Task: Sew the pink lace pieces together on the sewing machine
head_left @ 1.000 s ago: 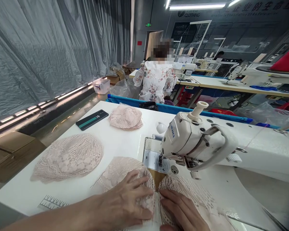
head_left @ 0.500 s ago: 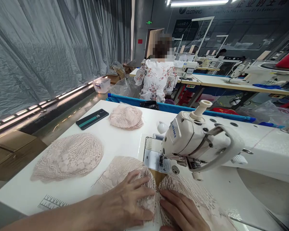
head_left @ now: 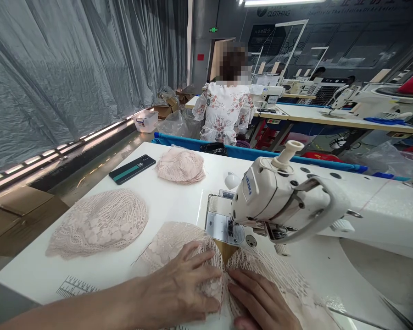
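Pink lace lay beneath the flattened left hand and right hand, just apart near the front edge of the tabletop, apparently to steady its facing rims.

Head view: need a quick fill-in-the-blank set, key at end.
1. Beside the left hand, the ____ also lies on pale lace.
2. The sewing machine head is lettered ____.
3. In the picture, the phone lies to the ____ of the farthest lace pile.
Missing words: right hand; JUKI; left.
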`<state>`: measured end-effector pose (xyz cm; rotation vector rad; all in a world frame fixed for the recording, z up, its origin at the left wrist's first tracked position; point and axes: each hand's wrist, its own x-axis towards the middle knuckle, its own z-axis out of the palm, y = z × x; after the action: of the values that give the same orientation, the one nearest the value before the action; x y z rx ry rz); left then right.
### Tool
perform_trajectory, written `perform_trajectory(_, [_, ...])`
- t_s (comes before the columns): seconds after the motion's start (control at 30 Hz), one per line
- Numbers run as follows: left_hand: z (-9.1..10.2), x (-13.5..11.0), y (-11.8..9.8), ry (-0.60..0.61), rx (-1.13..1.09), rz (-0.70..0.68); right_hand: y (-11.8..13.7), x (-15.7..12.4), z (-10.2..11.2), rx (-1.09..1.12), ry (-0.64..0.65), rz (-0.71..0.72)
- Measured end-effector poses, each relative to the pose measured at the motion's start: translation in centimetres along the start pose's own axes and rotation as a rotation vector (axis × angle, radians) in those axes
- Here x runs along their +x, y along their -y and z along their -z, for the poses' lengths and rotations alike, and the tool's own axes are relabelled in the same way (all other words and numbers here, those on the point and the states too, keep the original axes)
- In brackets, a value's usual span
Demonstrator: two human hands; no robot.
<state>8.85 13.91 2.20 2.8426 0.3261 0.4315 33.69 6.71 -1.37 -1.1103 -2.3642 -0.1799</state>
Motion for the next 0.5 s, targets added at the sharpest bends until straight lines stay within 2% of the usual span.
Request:
perform_trajectory(0.13, [-0.1,0.0,-0.1,-0.003,0.013,0.006,0.4,0.5,0.6,-0.032,0.010,-0.019])
perform_trajectory(0.3, [-0.1,0.5,-0.7,-0.034,0.022,-0.022,0.6,0.4,0.2,-0.061,-0.015,-0.010])
perform_trajectory(0.43, [-0.2,1.2,-1.2,-0.025,0.057,-0.071,1.0,0.6,0.3,-0.122,0.060,0.005])
perform_trajectory(0.5, [-0.3,1.4,-1.4,-0.044,0.096,-0.069,1.1,0.8,0.5,-0.150,0.054,0.029])
